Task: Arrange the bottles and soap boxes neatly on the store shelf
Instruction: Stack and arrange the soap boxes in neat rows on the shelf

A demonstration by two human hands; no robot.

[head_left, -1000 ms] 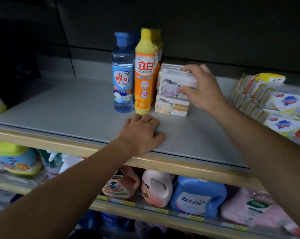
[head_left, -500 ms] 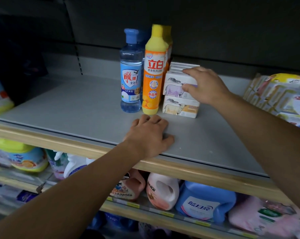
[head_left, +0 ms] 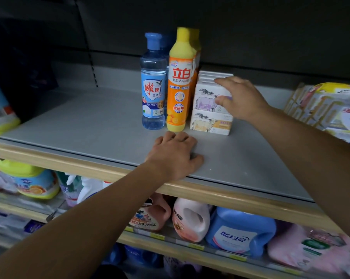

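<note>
While the left hand [head_left: 173,156] lies flat with relaxed fingers on the shelf [head_left: 89,125], likely for balance, the right hand [head_left: 240,99] grasps the upper soap box [head_left: 205,97], thumb in front, fingers on top (probably squaring the stack), just beside the orange bottle [head_left: 179,83] and blue bottle [head_left: 153,85].

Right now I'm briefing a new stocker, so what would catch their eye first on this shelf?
Probably the orange dish soap bottle with its yellow cap, upright mid-shelf beside a clear blue bottle. Just right of them sit stacked soap boxes with animal prints, where the right hand is at the upper box. The left hand rests on the grey shelf near its front edge.
</note>
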